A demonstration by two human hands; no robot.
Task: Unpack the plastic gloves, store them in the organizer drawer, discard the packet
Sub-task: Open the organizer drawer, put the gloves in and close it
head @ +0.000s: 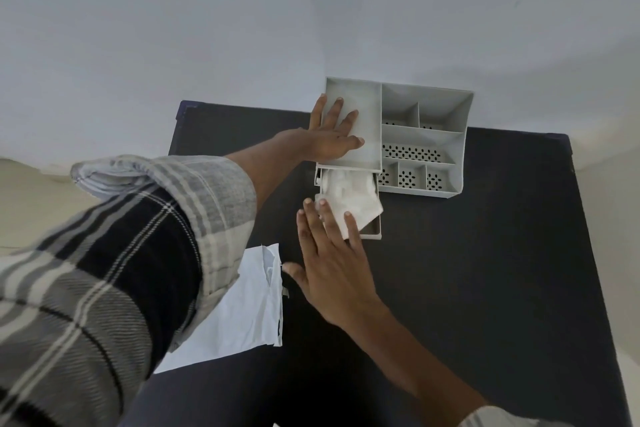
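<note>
Translucent plastic gloves [349, 198] lie under flat, spread fingers [325, 215] of the right hand [332, 274], in the open drawer [372, 234]. Left hand [329, 139], fingers splayed, steadies the organizer [429, 135]. Storing step; next, shut drawer, discard packet [239, 305] on bench [467, 270].

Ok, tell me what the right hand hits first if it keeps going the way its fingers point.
The right hand likely meets the plastic gloves bulging from the open drawer; its fingertips already overlap them, though contact is unclear.

Packet [242, 305] partly under sleeve [145, 236]
</note>
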